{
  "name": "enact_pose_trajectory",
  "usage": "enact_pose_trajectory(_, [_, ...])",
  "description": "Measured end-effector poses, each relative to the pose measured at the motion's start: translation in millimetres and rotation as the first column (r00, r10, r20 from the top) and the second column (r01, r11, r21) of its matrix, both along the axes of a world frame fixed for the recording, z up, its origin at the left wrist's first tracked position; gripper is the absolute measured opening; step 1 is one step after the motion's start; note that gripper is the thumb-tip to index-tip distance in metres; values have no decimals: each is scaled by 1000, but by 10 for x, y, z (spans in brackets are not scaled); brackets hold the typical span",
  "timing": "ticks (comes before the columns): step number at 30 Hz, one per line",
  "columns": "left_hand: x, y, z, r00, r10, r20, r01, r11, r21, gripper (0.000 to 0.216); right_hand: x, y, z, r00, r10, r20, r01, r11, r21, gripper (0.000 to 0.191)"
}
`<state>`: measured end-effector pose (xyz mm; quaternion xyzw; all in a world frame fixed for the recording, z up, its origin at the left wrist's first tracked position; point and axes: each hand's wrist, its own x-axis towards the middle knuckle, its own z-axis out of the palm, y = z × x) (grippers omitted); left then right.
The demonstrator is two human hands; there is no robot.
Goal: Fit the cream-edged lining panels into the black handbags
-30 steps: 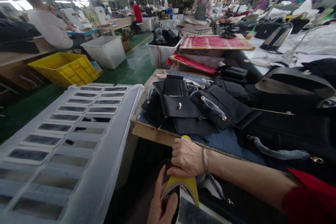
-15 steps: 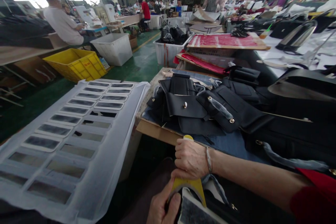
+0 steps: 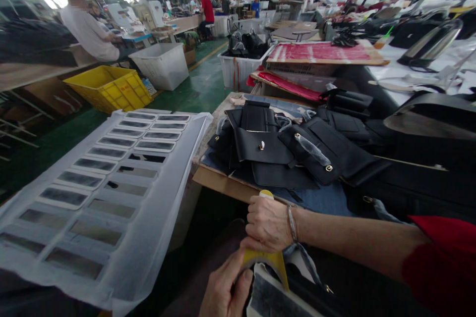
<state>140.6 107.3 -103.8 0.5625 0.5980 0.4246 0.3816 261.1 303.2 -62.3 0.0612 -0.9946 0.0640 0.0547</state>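
Note:
My right hand (image 3: 268,223) is wrapped round the upright handle of a yellow tool (image 3: 273,260), whose rounded top shows above the fist. The tool's base splits into an arch over a dark rectangular panel with a pale ragged edge (image 3: 273,294). My left hand (image 3: 226,285) is closed at the panel's near-left edge, thumb against it and index finger by the tool's base. Its grip is partly hidden. Beside these lies a black bag piece with a plastic-wrapped strap (image 3: 308,265). Black bag parts with gold fittings (image 3: 264,146) are heaped just beyond my hands.
On the left stands a white-covered board (image 3: 178,168) with rows of rectangular openings, several holding dark panels with pale rims. A yellow crate (image 3: 111,89) and white bins (image 3: 163,67) stand on the green floor. Red sheets (image 3: 320,53) lie on cardboard behind. Other people sit and stand farther off.
Both hands and the yellow tool have shifted slightly left in view, with the panel. My grip looks the same. The view has tilted a little.

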Motion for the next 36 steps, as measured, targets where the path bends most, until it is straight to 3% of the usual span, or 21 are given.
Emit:
enact_pose_trajectory(6, [-80,29,45,977,-104,-187,124,987,98,44,53,-35,-11,999,-41,30,41,999,-3,45])
enact_pose_trajectory(16, [-118,107,279,929,-210,-306,222,975,5,43,197,-227,-88,973,-201,111,205,979,-18,52])
enact_pose_trajectory(21, [-171,108,185,916,-267,-300,275,961,-17,44,278,-393,-26,937,-310,163,315,949,-4,49])
enact_pose_trajectory(25, [-175,72,140,952,-284,-113,274,957,-97,48,340,-536,60,893,-401,206,406,914,20,50])
enact_pose_trajectory(28, [-154,89,250,980,-143,141,176,950,-259,54,407,-628,93,861,-451,237,456,889,33,49])
enact_pose_trajectory(31, [-120,195,361,927,3,375,154,909,-387,62,470,-698,93,829,-494,262,500,865,46,49])
enact_pose_trajectory(36, [-44,386,288,806,-15,592,268,901,-340,50,567,-780,108,782,-557,282,564,824,64,49])
